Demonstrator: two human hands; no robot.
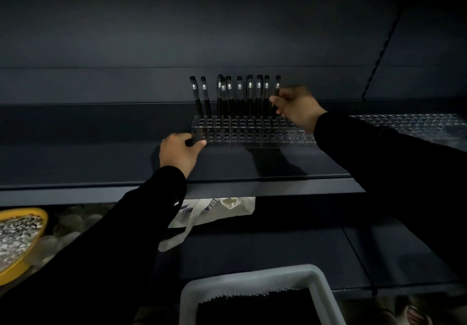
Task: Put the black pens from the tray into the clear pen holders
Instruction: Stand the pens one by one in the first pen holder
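Note:
A clear pen holder (252, 132) with many round holes stands on a dark shelf. Several black pens (231, 97) stand upright in its back row. My left hand (180, 153) grips the holder's front left corner between thumb and fingers. My right hand (295, 107) pinches the rightmost black pen (277, 84), which stands in the back row; the hand is blurred. A grey tray (313, 278) filled with black pens (255, 304) sits at the bottom of the view.
A second clear holder (404, 120) lies further right on the same shelf. Under the shelf lies a white cloth bag (214, 211). At the far left is a yellow bowl (30, 249) holding small pieces. A slotted shelf rail (381, 46) runs up at the right.

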